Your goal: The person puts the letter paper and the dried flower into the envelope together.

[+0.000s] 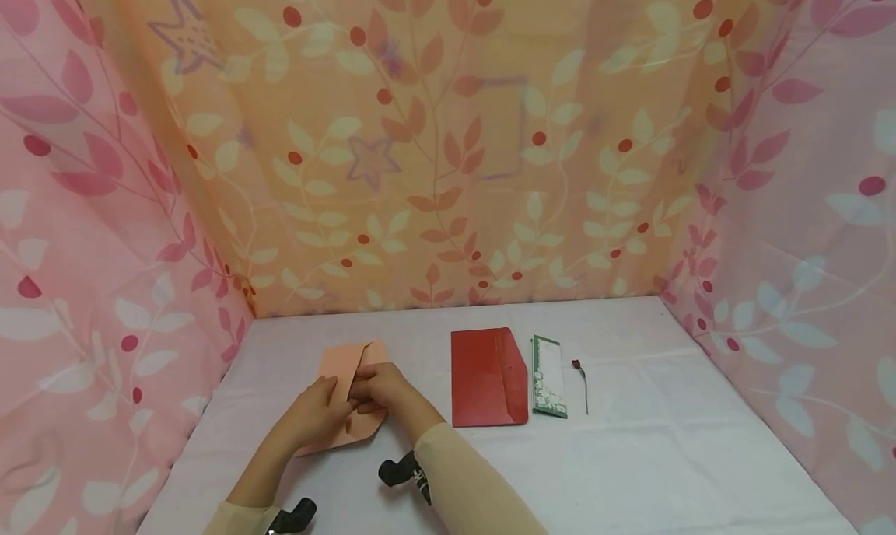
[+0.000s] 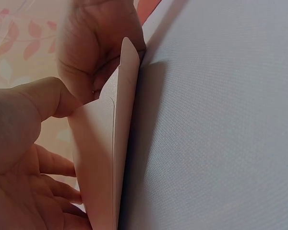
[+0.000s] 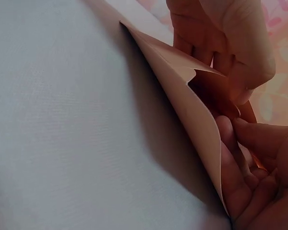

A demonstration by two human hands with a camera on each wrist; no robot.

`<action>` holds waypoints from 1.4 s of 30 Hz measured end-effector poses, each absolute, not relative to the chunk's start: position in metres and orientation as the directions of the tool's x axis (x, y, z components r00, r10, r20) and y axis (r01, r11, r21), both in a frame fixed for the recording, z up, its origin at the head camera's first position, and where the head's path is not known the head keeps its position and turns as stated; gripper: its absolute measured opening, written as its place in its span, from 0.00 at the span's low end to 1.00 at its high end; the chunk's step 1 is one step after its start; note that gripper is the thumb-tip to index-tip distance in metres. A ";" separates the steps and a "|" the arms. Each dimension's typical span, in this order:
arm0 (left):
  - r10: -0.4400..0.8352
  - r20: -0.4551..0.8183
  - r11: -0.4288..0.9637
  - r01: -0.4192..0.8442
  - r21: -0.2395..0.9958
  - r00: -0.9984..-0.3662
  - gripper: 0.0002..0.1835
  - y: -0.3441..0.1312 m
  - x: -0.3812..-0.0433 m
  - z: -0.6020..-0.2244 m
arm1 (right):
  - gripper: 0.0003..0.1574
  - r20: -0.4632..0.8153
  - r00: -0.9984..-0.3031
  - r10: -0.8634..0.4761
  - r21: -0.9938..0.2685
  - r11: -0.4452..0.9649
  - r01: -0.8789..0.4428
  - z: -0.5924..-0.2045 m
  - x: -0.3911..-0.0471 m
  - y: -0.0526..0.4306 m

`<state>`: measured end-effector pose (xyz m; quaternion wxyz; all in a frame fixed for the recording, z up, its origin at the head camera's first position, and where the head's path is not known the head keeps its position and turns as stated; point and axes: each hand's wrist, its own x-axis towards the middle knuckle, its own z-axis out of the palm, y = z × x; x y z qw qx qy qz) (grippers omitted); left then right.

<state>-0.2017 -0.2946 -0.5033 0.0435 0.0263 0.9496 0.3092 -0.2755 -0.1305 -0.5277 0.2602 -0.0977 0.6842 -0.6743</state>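
A peach envelope (image 1: 341,360) lies at the left of the white table, its flap opened out to the right. My left hand (image 1: 318,414) grips the envelope's body, the thumb at the mouth's edge, as the left wrist view shows. At the mouth, my right hand (image 1: 388,387) has its thumb and index finger pinched together at the panel's edge. Other fingers of the right hand (image 3: 264,167) curl inside the flap in the right wrist view. The mouth gapes a little, and the envelope (image 2: 98,153) is tilted up from the cloth. The inside is mostly hidden.
Right of the hands lies a red envelope (image 1: 479,375) with its flap out. Beside it are a green-and-white floral card (image 1: 549,375) and a small dark red rose (image 1: 578,368) on a thin stem. Patterned fabric walls (image 1: 434,131) enclose the table's back and sides.
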 end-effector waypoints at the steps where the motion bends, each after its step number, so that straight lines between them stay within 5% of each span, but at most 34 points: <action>1: 0.075 -0.069 0.807 0.020 0.590 -0.995 0.44 -0.295 -0.202 -0.505 | 0.28 -0.233 -0.844 -0.483 -0.971 0.071 0.227 -0.527 -0.276 -0.130; 17: 0.070 -0.070 0.805 0.015 0.592 -0.995 0.44 -0.293 -0.204 -0.506 | 0.22 -0.243 -0.811 -0.531 -0.966 0.053 0.255 -0.527 -0.281 -0.126; 42: 0.044 -0.046 0.810 0.009 0.587 -0.998 0.45 -0.287 -0.202 -0.508 | 0.15 -0.139 -0.905 -0.402 -0.980 -0.077 0.185 -0.521 -0.263 -0.117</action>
